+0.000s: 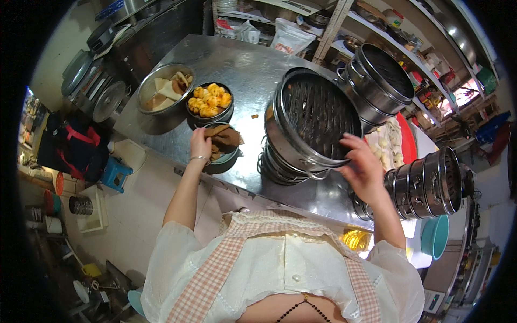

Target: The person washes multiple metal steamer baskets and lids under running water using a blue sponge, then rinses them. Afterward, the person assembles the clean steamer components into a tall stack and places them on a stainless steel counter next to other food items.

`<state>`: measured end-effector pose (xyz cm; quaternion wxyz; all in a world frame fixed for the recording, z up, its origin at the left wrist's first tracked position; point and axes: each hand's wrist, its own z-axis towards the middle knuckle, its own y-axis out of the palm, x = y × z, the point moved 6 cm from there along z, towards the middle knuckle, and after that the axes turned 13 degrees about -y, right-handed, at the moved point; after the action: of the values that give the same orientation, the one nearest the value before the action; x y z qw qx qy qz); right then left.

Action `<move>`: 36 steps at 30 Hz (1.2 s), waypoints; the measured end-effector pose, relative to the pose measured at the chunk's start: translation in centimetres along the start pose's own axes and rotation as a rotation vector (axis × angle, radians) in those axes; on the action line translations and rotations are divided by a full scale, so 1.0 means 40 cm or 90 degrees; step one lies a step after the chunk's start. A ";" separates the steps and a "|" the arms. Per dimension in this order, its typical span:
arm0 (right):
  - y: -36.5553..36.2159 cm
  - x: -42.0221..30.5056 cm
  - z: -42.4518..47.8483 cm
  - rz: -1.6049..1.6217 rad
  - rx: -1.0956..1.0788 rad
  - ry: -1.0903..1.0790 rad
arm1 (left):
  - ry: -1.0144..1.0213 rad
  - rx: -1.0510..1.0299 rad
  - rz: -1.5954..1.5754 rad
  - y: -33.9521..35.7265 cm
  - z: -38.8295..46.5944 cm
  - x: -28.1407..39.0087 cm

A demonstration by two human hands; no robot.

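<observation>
My left hand (pixel 200 144) grips a piece of brown cloth (pixel 223 136) over a pale green bowl (pixel 223 159) at the table's near edge. More of the cloth hangs into the bowl. Fingers apart and slightly blurred, my right hand (pixel 362 169) is at the right rim of a large metal steamer tier (pixel 288 133); whether it touches the rim is unclear. Dark strips line the slatted floor of that tier, which sits tilted in view on a stack of smaller steamer rings (pixel 276 167). Behind the bowl, a round pan (pixel 210 118) holds yellow-orange dough pieces (pixel 210 100).
On the steel table (pixel 246 56), a metal basin (pixel 146 101) holds pale sheets and brown pieces. More steamers stand at the back right (pixel 369 87) and near right (pixel 428 183). Between them, a red tray (pixel 406 135) carries pale dumplings (pixel 385 147). Loaded shelves (pixel 379 30) line the back.
</observation>
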<state>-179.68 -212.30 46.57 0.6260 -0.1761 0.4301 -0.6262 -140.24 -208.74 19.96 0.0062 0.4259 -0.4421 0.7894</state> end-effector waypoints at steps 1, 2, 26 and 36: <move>0.043 0.023 -0.028 -0.032 -0.038 0.010 | -0.006 -0.020 0.052 0.012 0.001 0.027; 0.078 0.037 -0.044 -0.077 -0.075 0.004 | 0.010 -0.034 0.079 0.025 0.007 0.024; 0.087 0.067 0.021 0.068 0.050 0.057 | -0.384 -0.377 -0.718 -0.168 0.056 0.180; 0.228 -0.022 0.180 0.106 -0.009 -0.156 | -0.317 -0.616 -0.826 -0.173 -0.060 0.446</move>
<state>-168.28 -212.36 44.02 0.7222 -0.2193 0.3680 -0.5431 -150.54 -209.41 36.26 0.5420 0.7072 -0.3875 0.2365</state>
